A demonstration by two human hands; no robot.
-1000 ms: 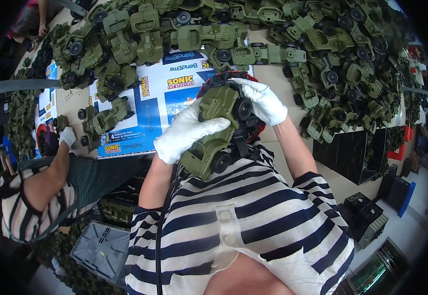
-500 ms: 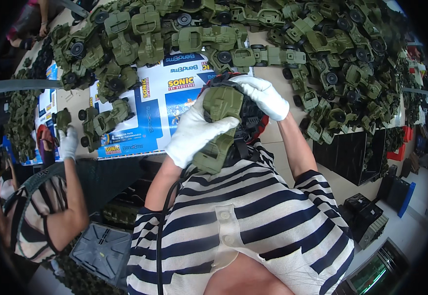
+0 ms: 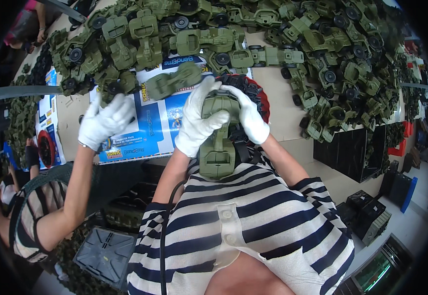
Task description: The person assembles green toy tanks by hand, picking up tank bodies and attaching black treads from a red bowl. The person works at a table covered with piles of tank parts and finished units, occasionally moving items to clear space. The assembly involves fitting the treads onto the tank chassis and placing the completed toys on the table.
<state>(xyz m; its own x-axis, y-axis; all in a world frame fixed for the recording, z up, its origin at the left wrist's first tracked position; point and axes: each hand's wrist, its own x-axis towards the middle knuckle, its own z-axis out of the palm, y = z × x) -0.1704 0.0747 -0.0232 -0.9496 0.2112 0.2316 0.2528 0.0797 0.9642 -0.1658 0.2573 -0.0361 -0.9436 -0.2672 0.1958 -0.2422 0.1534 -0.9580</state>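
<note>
An olive-green toy jeep body (image 3: 217,160) stands lengthwise against my striped shirt, just past the table's near edge. My left hand (image 3: 194,120), white-gloved, grips its upper part from the left, thumb lying across the body. From the right, my gloved right hand (image 3: 250,117) curls its fingers over the far end of the same body. Both hands' fingertips nearly meet there, and what lies under them is hidden. Right behind my right hand sits a red round container (image 3: 266,107) filled with black wheel-like parts (image 3: 246,86).
Another green jeep body (image 3: 170,81) is on the printed blue-and-white cardboard (image 3: 150,132). Heaps of green jeeps (image 3: 329,64) cover the table's far side and right. A co-worker's gloved hand (image 3: 106,122) reaches in at left. Below right stands a black crate (image 3: 344,155).
My right hand has moved down and left onto the jeep body, which is now more upright. The co-worker's hand has moved right; a jeep body has appeared on the cardboard before me.
</note>
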